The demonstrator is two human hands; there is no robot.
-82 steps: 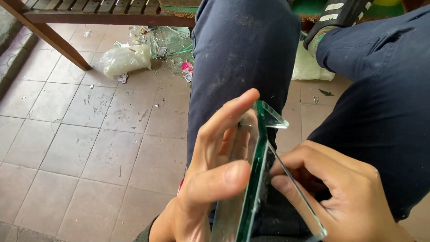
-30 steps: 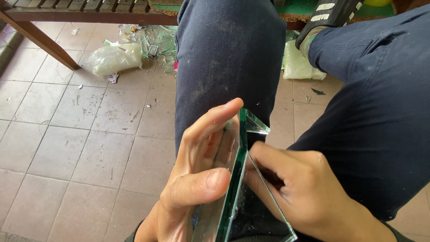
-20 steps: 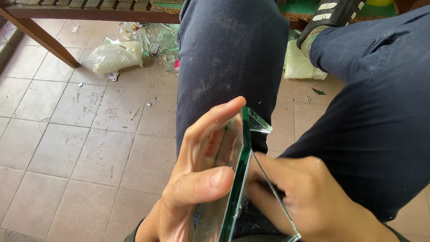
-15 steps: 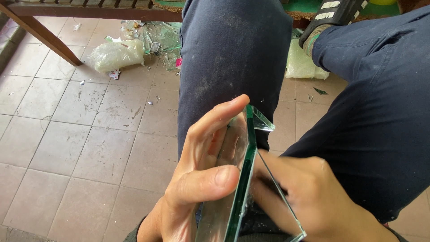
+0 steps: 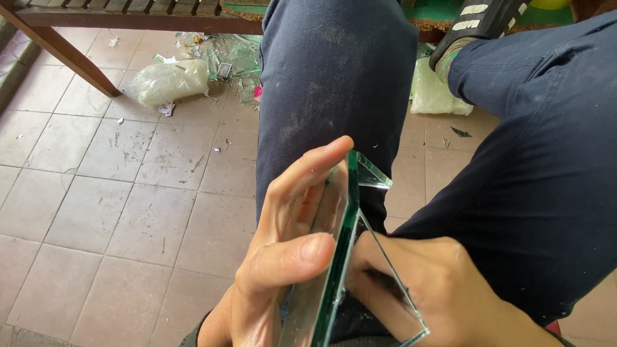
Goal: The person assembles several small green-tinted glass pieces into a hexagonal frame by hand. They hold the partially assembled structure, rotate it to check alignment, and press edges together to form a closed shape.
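Left hand (image 5: 283, 257) is gripping a glass pane (image 5: 337, 257) edge-on: thumb lying across the near face, fingers stretched flat along the far face, so the grip is clamped on the pane. Right hand (image 5: 443, 299) is closing round a second, thinner glass piece (image 5: 392, 276) that is leaning off the first one's right side; thumb and fingers are wrapping its lower part, so that grip is shut on it too. The two pieces are touching near the top, where a small triangular glass corner (image 5: 371, 173) is sticking out to the right. Both are sitting over the lap, between the knees, just in front of the left leg (image 5: 334, 83). Step in hand, as I read it: holding the panes together edge-up and lining up or parting them. Next move is probably calling for a steady left clamp and careful right fingers on the raw edges. The pane's long axis is running from lower left near the body up and away toward the knee, green edge facing the camera. Further out: tiled floor (image 5: 96, 193) with debris, a plastic bag (image 5: 167, 80), glass shards (image 5: 234, 58), a wooden bench leg (image 5: 64, 54).
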